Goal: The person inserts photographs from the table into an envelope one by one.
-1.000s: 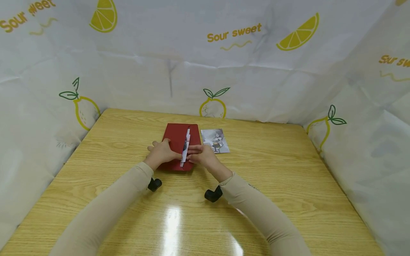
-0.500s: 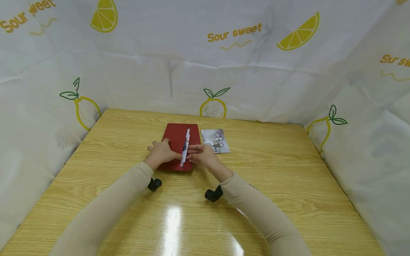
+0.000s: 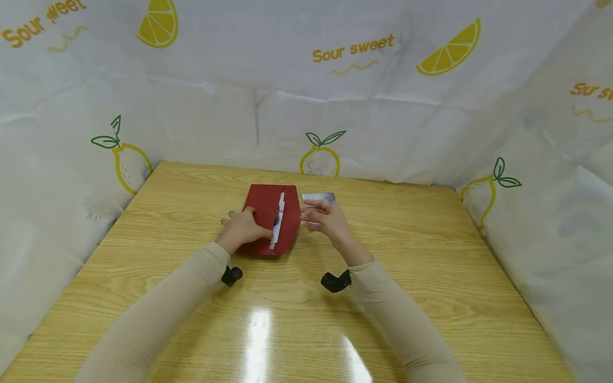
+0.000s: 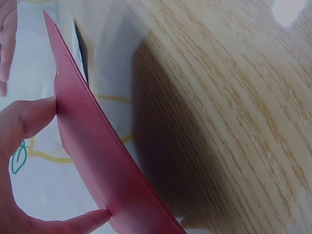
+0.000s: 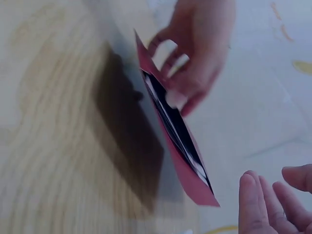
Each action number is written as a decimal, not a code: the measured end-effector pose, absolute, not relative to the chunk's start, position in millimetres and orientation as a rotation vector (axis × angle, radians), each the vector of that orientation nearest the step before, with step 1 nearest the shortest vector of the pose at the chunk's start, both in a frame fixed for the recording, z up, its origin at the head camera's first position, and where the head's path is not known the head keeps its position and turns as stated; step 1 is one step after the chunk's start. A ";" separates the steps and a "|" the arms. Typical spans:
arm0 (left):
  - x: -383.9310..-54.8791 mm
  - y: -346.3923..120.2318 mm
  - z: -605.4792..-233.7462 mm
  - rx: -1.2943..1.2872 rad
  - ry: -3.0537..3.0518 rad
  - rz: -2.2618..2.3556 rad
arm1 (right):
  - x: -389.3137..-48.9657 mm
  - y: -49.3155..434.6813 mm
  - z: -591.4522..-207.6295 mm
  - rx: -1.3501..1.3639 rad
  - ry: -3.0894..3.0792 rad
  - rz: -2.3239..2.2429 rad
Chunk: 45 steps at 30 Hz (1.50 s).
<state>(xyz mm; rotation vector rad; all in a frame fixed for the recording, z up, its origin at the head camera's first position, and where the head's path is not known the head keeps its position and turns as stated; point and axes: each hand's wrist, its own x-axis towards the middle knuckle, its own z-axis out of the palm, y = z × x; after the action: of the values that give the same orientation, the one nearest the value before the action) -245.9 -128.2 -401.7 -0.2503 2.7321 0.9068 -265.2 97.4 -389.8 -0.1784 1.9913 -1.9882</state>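
Observation:
A red envelope [image 3: 264,198] with its flap unfolded to the right is tilted over the table, its shadow on the wood in both wrist views. White printed cards [image 3: 279,223] stick out of its mouth. My left hand [image 3: 243,230] grips the envelope, thumb at the mouth and fingers spread over its front. Just right of the flap, my right hand [image 3: 330,221] has relaxed fingers and holds nothing. In the right wrist view, its fingers [image 5: 253,197] are apart from the envelope. A grey-and-white picture card [image 3: 320,197] lies on the table, mostly hidden behind my right hand.
The wooden table [image 3: 421,239] has white lemon-print sheets [image 3: 383,127] standing at its back and sides. Black camera mounts [image 3: 336,282] hang beneath both wrists. Light glares off the front of the tabletop.
My right hand has drawn away from the envelope's mouth to the right, now covering much of the picture card. The flap shows more fully. My left hand stays in place.

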 end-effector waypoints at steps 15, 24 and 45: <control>-248.2 -130.1 -405.8 -0.255 2.731 0.889 | -289.2 161.9 -391.1 -0.014 2.090 -2.109; -248.7 -129.5 -406.9 -0.261 2.733 0.888 | -304.7 180.6 -408.3 0.146 2.148 -2.034; -246.5 -128.6 -401.8 -0.251 2.715 0.901 | -323.6 175.1 -434.9 0.308 2.339 -1.604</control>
<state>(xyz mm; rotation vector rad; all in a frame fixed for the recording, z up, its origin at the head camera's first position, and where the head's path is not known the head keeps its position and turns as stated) -246.5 -128.6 -401.8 -0.2513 2.7153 0.9013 -323.6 175.1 -434.9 0.3081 2.3388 -1.6035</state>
